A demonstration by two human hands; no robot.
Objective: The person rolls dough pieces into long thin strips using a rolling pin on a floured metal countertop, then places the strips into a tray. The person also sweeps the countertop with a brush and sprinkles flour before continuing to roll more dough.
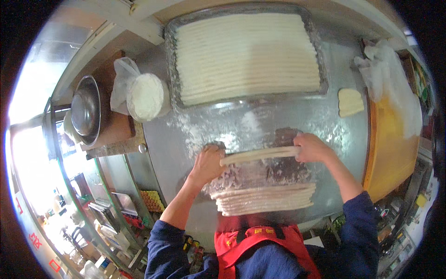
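A long strip of pale dough stretches between my two hands, just above the floured metal tabletop. Its left end is gripped in my left hand; my right hand grips the other end. Between my hands and my red apron, several floured dough strips lie side by side in a stack-like row. Beyond my hands stands a large dark-rimmed tray, filled with parallel rows of dough strips.
At left are a tub of flour, a plastic bag and a metal bowl. A flat dough piece lies at right, near a yellow board partly under plastic sheeting. Egg trays sit below the table's left edge.
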